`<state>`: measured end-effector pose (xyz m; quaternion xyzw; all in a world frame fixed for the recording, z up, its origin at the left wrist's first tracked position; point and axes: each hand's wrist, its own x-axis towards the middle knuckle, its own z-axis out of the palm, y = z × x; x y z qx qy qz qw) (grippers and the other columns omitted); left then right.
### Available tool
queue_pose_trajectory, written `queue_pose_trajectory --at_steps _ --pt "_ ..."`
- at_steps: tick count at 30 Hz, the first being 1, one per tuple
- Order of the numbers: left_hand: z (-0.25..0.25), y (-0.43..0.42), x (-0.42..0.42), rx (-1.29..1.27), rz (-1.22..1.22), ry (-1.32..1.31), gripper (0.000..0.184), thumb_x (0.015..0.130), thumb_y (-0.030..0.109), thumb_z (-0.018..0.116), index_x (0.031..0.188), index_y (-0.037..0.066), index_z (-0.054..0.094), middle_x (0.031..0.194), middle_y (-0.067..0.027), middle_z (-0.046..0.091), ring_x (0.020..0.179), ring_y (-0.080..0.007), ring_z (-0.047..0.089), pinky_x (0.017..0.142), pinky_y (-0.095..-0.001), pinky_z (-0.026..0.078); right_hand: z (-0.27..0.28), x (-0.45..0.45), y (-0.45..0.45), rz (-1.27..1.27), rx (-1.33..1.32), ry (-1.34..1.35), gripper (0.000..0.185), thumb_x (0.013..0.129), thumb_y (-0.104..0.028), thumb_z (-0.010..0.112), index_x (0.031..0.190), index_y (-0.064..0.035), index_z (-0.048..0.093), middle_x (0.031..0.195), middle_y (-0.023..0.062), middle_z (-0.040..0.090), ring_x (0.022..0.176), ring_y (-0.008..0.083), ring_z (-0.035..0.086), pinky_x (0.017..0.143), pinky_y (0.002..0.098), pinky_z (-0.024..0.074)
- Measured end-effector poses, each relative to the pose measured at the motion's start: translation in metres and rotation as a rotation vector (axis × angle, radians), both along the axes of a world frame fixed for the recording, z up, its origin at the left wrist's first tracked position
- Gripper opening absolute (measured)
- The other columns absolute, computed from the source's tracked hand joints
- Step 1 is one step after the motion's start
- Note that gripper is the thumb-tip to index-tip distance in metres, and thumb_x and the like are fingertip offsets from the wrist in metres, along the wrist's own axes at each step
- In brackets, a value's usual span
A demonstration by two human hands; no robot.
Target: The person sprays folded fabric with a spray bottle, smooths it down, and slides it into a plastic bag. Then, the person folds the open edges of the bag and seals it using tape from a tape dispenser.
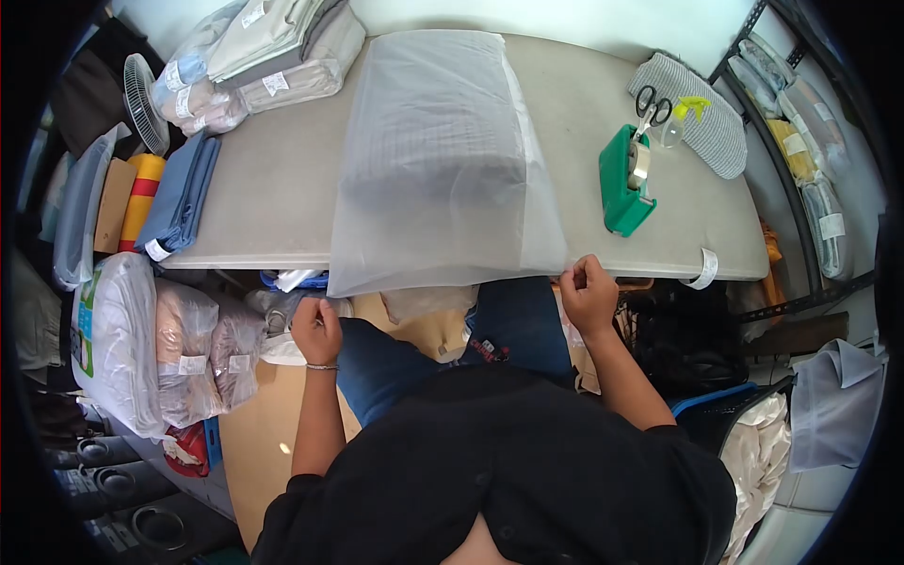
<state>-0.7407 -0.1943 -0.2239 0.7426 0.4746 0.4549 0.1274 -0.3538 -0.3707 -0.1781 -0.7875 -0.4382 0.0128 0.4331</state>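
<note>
A large translucent plastic bag (pixel 428 226) lies flat on the table, its near edge hanging slightly over the front. Inside it shows a folded, greyish, faintly striped cloth (pixel 433 151). At the bag's near left corner my left hand (pixel 316 331) is closed, fingers curled in a pinch at the plastic. My right hand (pixel 590 294) pinches the near right corner by the table edge. The exact fingertip contact on the left is hard to see.
On the table (pixel 273 188) stand a green tape dispenser (pixel 621 193) with scissors (pixel 650 111), a spray bottle (pixel 676 127) and striped cloth (pixel 706 141). Folded fabrics (pixel 273 47) and blue cloth (pixel 179 193) lie left. A black shelf (pixel 805 226) borders the right.
</note>
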Motion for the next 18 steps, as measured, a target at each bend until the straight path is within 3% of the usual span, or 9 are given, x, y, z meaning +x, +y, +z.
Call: queue_pose_trajectory --at_steps 2,3,4,7,11,14,16,18 --pt "0.006 0.001 -0.004 0.075 -0.015 0.008 0.021 0.082 0.013 0.066 0.082 0.001 0.049 0.074 -0.0103 0.047 0.067 -0.0250 0.050 0.063 -0.0362 0.041 -0.002 0.000 -0.001 0.002 -0.034 0.024 0.021 0.078 -0.015 0.070 0.084 -0.0060 0.052 0.072 0.0106 0.059 0.066 0.0308 0.062 0.061 0.0367 0.0472" --pt "0.009 0.003 -0.001 0.077 -0.024 0.001 0.033 0.075 0.015 0.072 0.092 0.001 0.047 0.085 -0.0114 0.046 0.075 -0.0259 0.050 0.069 -0.0371 0.043 -0.002 -0.002 0.003 0.002 0.060 -0.154 0.026 0.077 -0.015 0.071 0.089 -0.0052 0.050 0.078 0.0117 0.056 0.072 0.0319 0.059 0.065 0.0381 0.0461" --pt "0.012 0.004 0.004 0.081 -0.020 0.001 0.033 0.075 0.015 0.072 0.092 0.001 0.047 0.085 -0.0114 0.046 0.075 -0.0259 0.050 0.069 -0.0371 0.043 -0.001 -0.004 0.008 0.003 0.155 -0.331 0.031 0.075 -0.014 0.071 0.094 -0.0044 0.048 0.085 0.0128 0.053 0.077 0.0330 0.057 0.069 0.0395 0.0449" --pt "0.040 0.008 0.025 0.203 -0.075 0.061 0.045 0.073 0.015 0.075 0.103 0.000 0.046 0.097 -0.0122 0.046 0.078 -0.0252 0.050 0.072 -0.0370 0.046 0.001 -0.008 0.020 0.080 0.203 -0.299 0.040 0.073 -0.014 0.071 0.100 -0.0027 0.044 0.095 0.0148 0.047 0.084 0.0349 0.052 0.074 0.0423 0.0418" --pt "0.060 0.018 0.032 0.123 -0.041 0.165 0.045 0.072 0.011 0.074 0.104 0.000 0.046 0.097 -0.0119 0.047 0.080 -0.0241 0.050 0.073 -0.0353 0.045 0.000 0.000 0.030 0.075 0.213 -0.305 0.032 0.074 -0.011 0.069 0.097 -0.0045 0.048 0.085 0.0132 0.050 0.077 0.0344 0.054 0.068 0.0441 0.0427" --pt "0.067 0.029 0.021 0.138 -0.155 0.270 0.034 0.073 0.006 0.070 0.099 0.002 0.047 0.088 -0.0121 0.048 0.073 -0.0242 0.050 0.068 -0.0342 0.045 -0.001 0.014 0.026 0.117 0.103 -0.332 0.022 0.074 -0.007 0.064 0.092 -0.0063 0.052 0.074 0.0110 0.051 0.067 0.0351 0.054 0.064 0.0454 0.0429" --pt "0.055 0.040 0.002 0.076 -0.227 0.403 0.025 0.072 0.002 0.065 0.091 0.005 0.049 0.078 -0.0124 0.049 0.064 -0.0302 0.052 0.060 -0.0375 0.044 0.000 0.024 0.022 0.212 0.205 -0.482 0.017 0.070 -0.004 0.060 0.085 -0.0079 0.054 0.067 0.0093 0.050 0.061 0.0351 0.052 0.059 0.0455 0.0425" --pt "0.061 0.036 0.000 0.073 -0.237 0.261 0.016 0.074 0.000 0.060 0.084 0.005 0.048 0.070 -0.0120 0.046 0.061 -0.0326 0.050 0.055 -0.0382 0.042 -0.001 0.035 0.017 0.265 0.192 -0.544 0.017 0.068 -0.004 0.060 0.084 -0.0077 0.054 0.069 0.0096 0.051 0.062 0.0344 0.053 0.060 0.0448 0.0425"
